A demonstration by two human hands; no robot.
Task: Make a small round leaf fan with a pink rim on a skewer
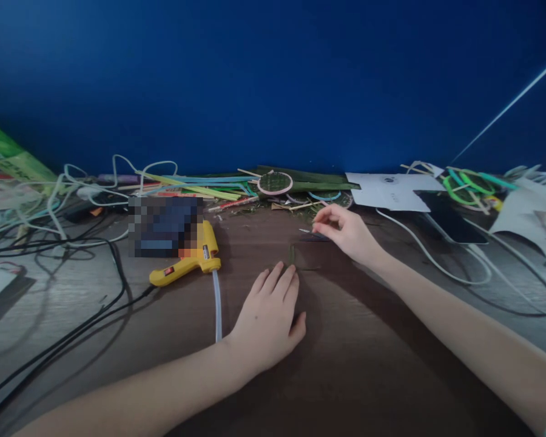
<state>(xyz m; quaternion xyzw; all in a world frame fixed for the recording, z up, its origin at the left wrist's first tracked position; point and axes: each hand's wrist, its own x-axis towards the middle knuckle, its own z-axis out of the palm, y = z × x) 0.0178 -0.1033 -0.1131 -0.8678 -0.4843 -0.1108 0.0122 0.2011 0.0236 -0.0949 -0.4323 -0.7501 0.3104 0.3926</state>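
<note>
Green strip (292,254) runs under the left grip (270,312), its near end hidden.

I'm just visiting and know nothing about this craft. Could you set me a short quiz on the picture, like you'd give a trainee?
1. What colour is the glue gun? A) green B) yellow C) white
2. True or false: the right hand is gripping the glue gun.
3. Fill in: a green strip shows just beyond the fingertips of the ___ hand.

Key: 1. B. 2. False; it is beside a thin pointed tool. 3. Left.
</note>
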